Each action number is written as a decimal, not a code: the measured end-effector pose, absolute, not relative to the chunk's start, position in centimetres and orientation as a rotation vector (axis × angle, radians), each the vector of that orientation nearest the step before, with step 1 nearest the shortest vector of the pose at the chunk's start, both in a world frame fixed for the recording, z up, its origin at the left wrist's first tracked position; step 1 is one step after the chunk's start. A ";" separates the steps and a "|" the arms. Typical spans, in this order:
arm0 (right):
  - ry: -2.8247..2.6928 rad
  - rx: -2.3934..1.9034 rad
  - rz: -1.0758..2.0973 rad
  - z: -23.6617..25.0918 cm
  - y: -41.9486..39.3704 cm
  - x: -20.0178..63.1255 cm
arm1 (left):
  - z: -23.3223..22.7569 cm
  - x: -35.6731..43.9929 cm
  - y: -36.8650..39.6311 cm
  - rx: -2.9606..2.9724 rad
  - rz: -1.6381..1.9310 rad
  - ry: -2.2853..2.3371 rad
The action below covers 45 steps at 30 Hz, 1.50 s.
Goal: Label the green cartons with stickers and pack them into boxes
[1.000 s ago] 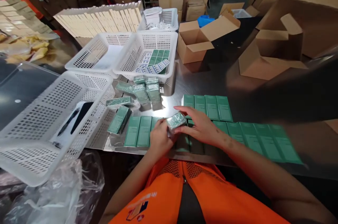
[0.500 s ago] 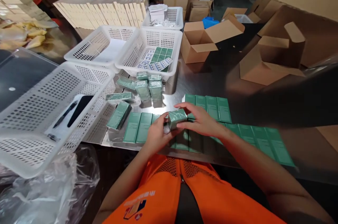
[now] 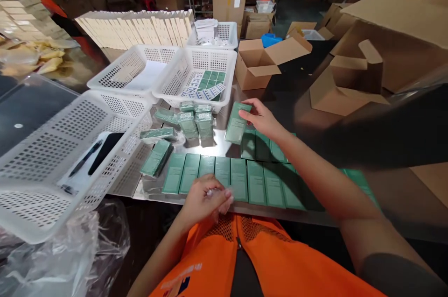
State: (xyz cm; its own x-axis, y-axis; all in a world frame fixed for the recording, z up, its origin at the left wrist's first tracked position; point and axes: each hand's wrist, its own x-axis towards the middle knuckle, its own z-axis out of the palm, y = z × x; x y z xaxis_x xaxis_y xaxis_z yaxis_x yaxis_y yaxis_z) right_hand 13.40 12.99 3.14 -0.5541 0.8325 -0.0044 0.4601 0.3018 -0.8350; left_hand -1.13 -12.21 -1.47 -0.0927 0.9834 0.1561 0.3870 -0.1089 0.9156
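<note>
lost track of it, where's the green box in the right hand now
In the head view the green box is held by the right hand past the far row of flat green boxes, just right of the wrapped stack and below the white basket.

A row of flat boxes point(image 3: 245, 180) lies along the near edge of the bench point(image 3: 280, 101). Behind it on the left stand wrapped boxes point(image 3: 191, 122), with two baskets point(image 3: 164, 73) behind those. A large basket point(image 3: 52, 157) overhangs the left edge. Cartons point(image 3: 259, 61) sit toward the far right.
</note>
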 end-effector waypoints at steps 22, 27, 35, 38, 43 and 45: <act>-2.576 -0.531 0.328 1.4 12.2 6.5 | -0.8 -0.7 -14.1 1.380 1.118 1.498; -2.622 -0.409 0.259 1.2 9.6 5.8 | -0.7 -0.6 -14.2 1.333 1.103 1.581; -2.185 -0.649 0.866 2.5 6.4 10.2 | -1.6 -1.4 -12.6 0.938 1.332 1.615; -1.982 -0.688 1.325 1.7 4.3 12.0 | -2.5 -1.7 -11.0 0.725 1.757 1.552; -2.121 -0.594 1.628 -0.5 1.8 14.1 | -2.8 -2.1 -9.5 0.717 1.997 1.560; -2.130 -0.580 1.617 -0.6 1.5 14.5 | -2.4 -2.3 -9.7 0.988 1.886 1.555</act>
